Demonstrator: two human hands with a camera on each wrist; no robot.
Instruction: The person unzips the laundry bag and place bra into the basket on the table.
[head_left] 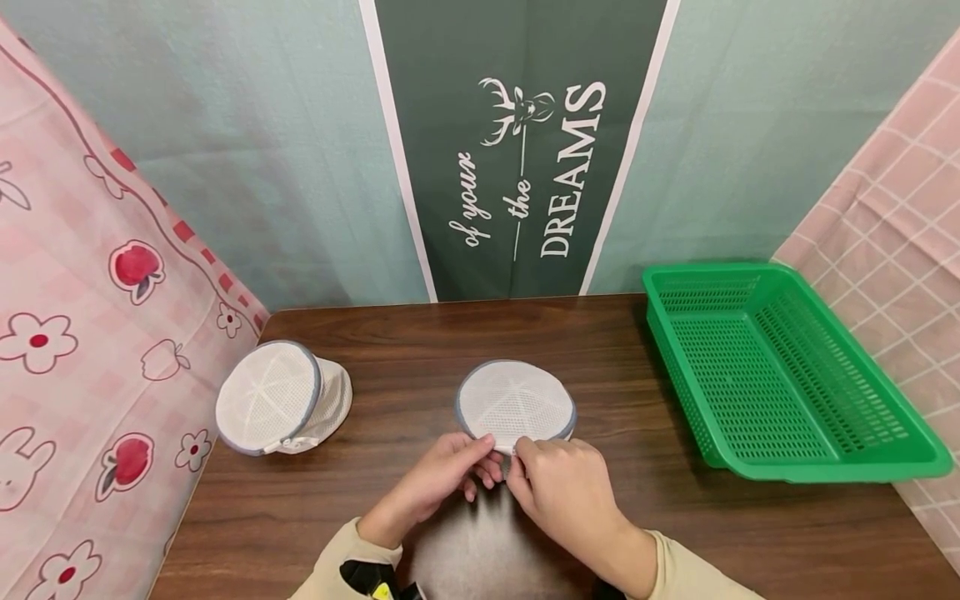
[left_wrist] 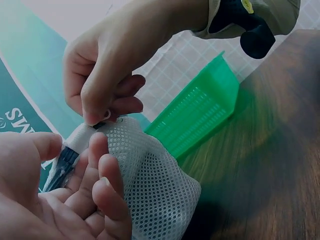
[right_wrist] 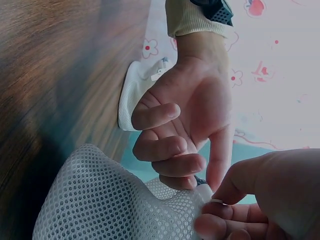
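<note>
Brown and wood-grained, the tabletop (head_left: 397, 342) was overlaid at its right edge, from the far right corner nearward, by a green, perforated basket (head_left: 750, 383). By the left edge a second bag (head_left: 264, 396), of white mesh, could be seen with its round face tilted. Between these, well apart from both and nearward of the far edge's middle, the bag (head_left: 513, 400) was held by both hands, its round face turned up. Whether its base was borne by the wood could not be told.

Very little weight would be expected of it: the mesh was judged soft, easily dented and not slippery, the blue-edged rim rather stiffer. A hold would best be taken at that rim, beside the zip (left_wrist: 65, 162), since the slack side would be likely to fold when pressed.

The left hand (head_left: 442, 475) was turned palm inward, its thumb and forefinger closed on the rim at a white tab (left_wrist: 81, 138), the other fingers loosely curled below. The right hand (head_left: 577, 487) was turned back upward, just beside it, with fingers bent, and a small pull (right_wrist: 216, 201) was pinched between thumb and forefinger.
</note>
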